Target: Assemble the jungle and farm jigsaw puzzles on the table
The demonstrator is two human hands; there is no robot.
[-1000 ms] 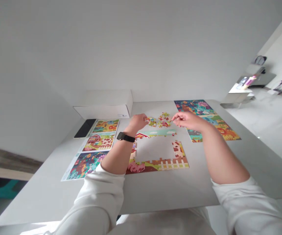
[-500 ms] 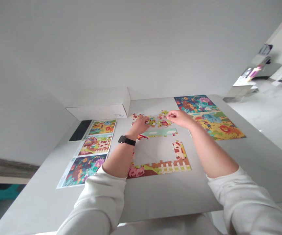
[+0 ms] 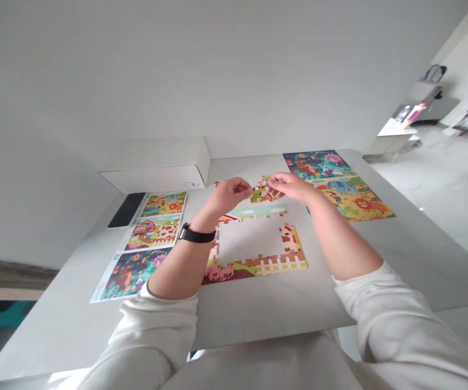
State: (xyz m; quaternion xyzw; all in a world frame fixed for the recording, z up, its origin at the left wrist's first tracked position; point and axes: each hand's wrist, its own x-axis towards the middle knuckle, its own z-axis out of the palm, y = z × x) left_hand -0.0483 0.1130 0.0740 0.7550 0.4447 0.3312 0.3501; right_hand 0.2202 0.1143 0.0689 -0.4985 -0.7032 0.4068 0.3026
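A partly joined jigsaw puzzle (image 3: 254, 266) lies on the table: its lower edge shows a white fence and a pink pig, a cow is at the right, and the middle is bare. Above the frame sits a pale blue sky strip (image 3: 264, 211). Behind that is a cluster of loose puzzle pieces (image 3: 260, 195). My left hand (image 3: 232, 194), with a black watch on its wrist, is held over the left side of the cluster, fingertips pinched. My right hand (image 3: 290, 186) is at the cluster's right side with thumb and fingers pinched. Whatever either pinch holds is too small to make out.
Left stands a sheet with three printed pictures (image 3: 157, 234), beside a dark phone (image 3: 127, 210). A long white box (image 3: 156, 179) is behind them against the wall. Two finished-looking pictures, a dark night scene (image 3: 319, 164) and a yellow animal scene (image 3: 356, 201), lie at the right.
My left hand has lifted off the loose pieces and its fingers have come together. My right hand has shifted slightly toward the cluster. The whole view has moved a little.
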